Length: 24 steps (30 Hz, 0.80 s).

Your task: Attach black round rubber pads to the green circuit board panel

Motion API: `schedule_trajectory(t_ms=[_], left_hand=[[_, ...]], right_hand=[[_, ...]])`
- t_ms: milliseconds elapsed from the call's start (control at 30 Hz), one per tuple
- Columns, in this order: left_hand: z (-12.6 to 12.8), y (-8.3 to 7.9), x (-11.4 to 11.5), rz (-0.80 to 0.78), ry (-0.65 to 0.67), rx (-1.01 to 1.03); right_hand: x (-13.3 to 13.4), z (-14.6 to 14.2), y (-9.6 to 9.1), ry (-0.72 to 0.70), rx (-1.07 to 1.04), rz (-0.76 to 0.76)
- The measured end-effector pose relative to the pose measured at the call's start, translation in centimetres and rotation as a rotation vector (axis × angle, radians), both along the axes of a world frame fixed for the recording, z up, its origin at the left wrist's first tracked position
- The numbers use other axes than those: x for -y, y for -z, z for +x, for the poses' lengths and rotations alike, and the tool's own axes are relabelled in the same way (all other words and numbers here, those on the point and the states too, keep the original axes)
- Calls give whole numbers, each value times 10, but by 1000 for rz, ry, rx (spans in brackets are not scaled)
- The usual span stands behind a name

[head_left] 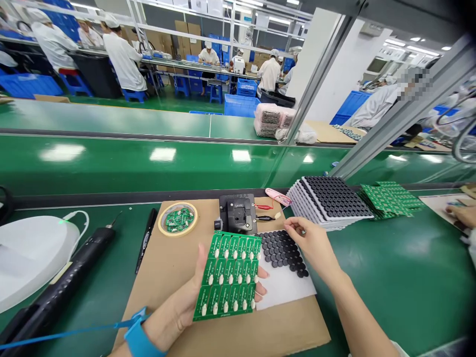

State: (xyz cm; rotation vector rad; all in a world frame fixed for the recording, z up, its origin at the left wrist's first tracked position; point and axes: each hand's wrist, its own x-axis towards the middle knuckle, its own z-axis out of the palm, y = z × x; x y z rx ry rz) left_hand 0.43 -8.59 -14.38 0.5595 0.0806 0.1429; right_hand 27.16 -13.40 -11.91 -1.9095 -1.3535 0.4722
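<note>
One held board (227, 267), eighteen connectors (230, 279), one dish (160, 222)

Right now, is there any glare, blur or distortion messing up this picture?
Head view: ceiling-light glare in bright patches on the green belt; head view: right-hand corners fade to black, and a pixelated patch hides part of a co-worker at upper right; head view: the board panel in the left hand looks fairly sharp, though its printing is too small to read.

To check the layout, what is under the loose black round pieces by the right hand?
The loose black pieces lie on a white sheet, visible past their edges; what lies directly beneath is covered.
</note>
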Motion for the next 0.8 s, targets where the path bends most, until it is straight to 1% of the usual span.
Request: schedule_trajectory(t_ms=[67, 133, 267, 367, 433, 500, 633, 733, 800], left_hand=[[-1, -2, 2, -37, -37, -42], [-2, -4, 4, -76, -46, -60], [-2, -10, 4, -103, -72, -117], [-1, -13, 4, -114, -99, -133], [-1, -14, 4, -126, -128, -124], [0, -15, 4, -129, -150, -118], [2, -22, 6, -122, -214, -155], [3, -25, 7, -104, -263, -169], [3, -24, 6, -80, -238, -164]], right_hand=[[1, 1, 2, -26, 27, -41], [2, 2, 4, -33, 40, -68], [5, 4, 3, -4, 50, -116], [6, 2, -3, -5, 72, -73], [7, -5, -6, -48, 101, -30], [7, -15, -6, -129, 134, 13], [7, -39, 4, -283, 212, 122], [7, -52, 11, -307, 321, 104], [7, -57, 13, -290, 413, 86]])
